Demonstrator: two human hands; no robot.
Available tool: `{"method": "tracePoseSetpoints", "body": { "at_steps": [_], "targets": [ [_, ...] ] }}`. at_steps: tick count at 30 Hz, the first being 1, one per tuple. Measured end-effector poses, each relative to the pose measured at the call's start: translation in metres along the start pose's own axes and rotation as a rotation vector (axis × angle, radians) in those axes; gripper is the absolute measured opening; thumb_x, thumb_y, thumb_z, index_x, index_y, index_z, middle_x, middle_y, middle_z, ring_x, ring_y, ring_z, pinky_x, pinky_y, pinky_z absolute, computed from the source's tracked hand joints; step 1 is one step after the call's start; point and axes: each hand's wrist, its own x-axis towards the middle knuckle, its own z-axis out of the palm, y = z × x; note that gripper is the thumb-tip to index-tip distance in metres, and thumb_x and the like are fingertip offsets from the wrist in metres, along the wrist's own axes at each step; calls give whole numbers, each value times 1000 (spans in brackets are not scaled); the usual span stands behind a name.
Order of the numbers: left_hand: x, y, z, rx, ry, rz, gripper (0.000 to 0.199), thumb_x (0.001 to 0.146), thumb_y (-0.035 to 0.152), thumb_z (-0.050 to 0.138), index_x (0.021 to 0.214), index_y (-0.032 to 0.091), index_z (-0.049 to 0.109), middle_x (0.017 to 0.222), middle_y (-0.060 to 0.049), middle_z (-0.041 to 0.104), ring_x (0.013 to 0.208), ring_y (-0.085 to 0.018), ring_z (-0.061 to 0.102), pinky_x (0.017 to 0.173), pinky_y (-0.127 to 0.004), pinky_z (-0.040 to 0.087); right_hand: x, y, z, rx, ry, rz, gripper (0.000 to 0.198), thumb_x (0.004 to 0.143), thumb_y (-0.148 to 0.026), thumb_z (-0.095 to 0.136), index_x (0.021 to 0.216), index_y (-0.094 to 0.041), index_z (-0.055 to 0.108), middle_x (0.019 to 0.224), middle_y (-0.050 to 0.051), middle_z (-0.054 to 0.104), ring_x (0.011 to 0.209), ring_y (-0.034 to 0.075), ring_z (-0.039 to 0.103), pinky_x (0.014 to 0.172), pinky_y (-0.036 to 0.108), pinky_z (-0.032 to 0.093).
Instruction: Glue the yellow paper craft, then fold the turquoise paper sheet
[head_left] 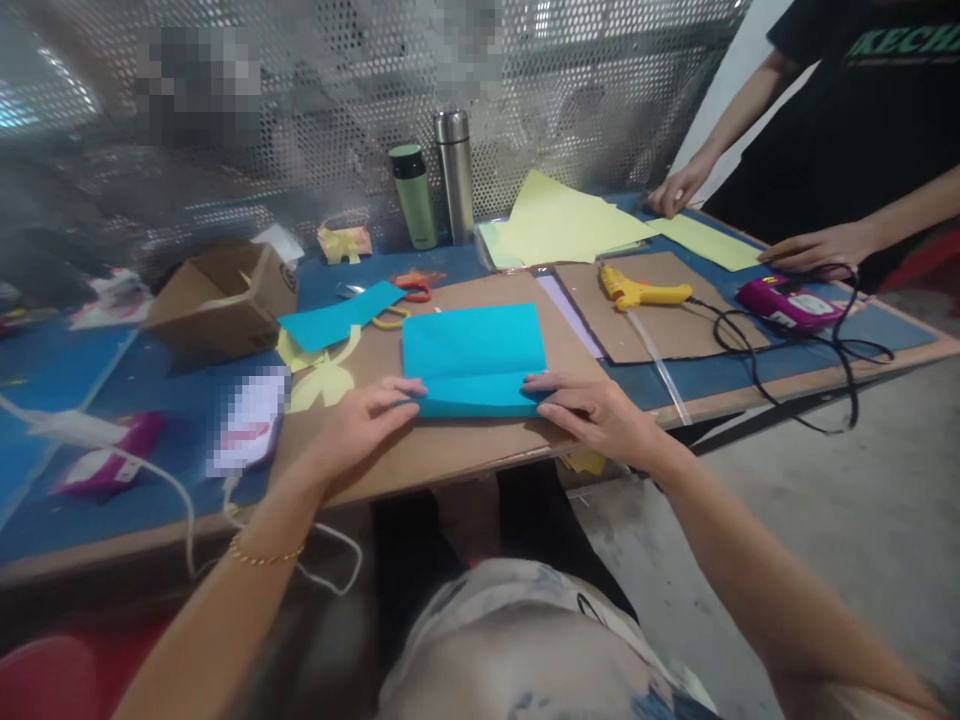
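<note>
A sheet of bright blue paper (pixel 474 343) lies on the brown cardboard (pixel 450 445) in front of me, with a crease running across it and its near edge lifted or folded up. My left hand (pixel 375 408) pinches the near left corner between thumb and fingers. At the near right corner, my right hand (pixel 589 408) grips the paper the same way. Left of the sheet are a blue paper strip (pixel 341 316), yellow paper scraps (pixel 326 382) and scissors (pixel 414 288) with orange handles.
A yellow glue gun (pixel 641 292) rests on another cardboard piece at right, its black cord trailing. Two bottles, green (pixel 415 200) and steel (pixel 455 180), stand behind. A cardboard box (pixel 225 305) and phone (pixel 251 418) sit left. A co-worker's hands (pixel 825 245) touch yellow paper (pixel 709 241).
</note>
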Motion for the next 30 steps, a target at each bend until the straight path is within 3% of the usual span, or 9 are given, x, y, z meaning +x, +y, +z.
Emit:
{"method": "tracePoseSetpoints", "body": {
  "at_steps": [5, 8, 10, 14, 20, 30],
  "targets": [
    [6, 3, 16, 175, 186, -153, 36, 94, 48, 54, 94, 21, 77, 110, -8, 80, 107, -29, 70, 101, -42, 52, 6, 4, 7, -65, 102, 117, 31, 103, -39, 54, 91, -24, 77, 104, 7, 81, 106, 25, 75, 94, 39, 58],
    [13, 6, 25, 279, 252, -167, 32, 94, 45, 54, 99, 21, 76, 111, -8, 79, 108, -29, 69, 101, -41, 52, 12, 6, 13, -264, 171, 181, 32, 104, -40, 53, 86, -23, 74, 89, 7, 78, 84, 23, 71, 78, 34, 52],
    [15, 6, 28, 318, 278, -159, 30, 94, 43, 55, 104, 22, 74, 115, -8, 78, 110, -30, 68, 101, -42, 51, 15, 6, 16, -401, 194, 179, 31, 104, -39, 54, 86, -22, 71, 87, 8, 75, 84, 23, 67, 77, 35, 46],
    [13, 7, 33, 444, 289, -83, 27, 96, 37, 51, 98, 20, 72, 107, -11, 73, 107, -30, 66, 98, -42, 51, 17, 4, 19, -563, 152, 157, 22, 103, -37, 59, 91, -21, 68, 97, 9, 75, 97, 28, 62, 85, 39, 39],
    [10, 6, 35, 514, 253, -39, 26, 98, 33, 49, 95, 22, 71, 104, -11, 71, 106, -31, 62, 96, -45, 48, 19, 6, 17, -542, 69, 205, 18, 103, -35, 58, 100, -21, 70, 101, 11, 74, 100, 29, 61, 84, 39, 39],
    [15, 4, 32, 452, 246, -160, 23, 93, 34, 53, 102, 20, 70, 101, -11, 73, 103, -32, 63, 97, -47, 49, 32, 10, 17, -573, 94, 383, 14, 97, -32, 67, 89, -21, 67, 88, 8, 75, 83, 25, 69, 68, 33, 39]
  ]
}}
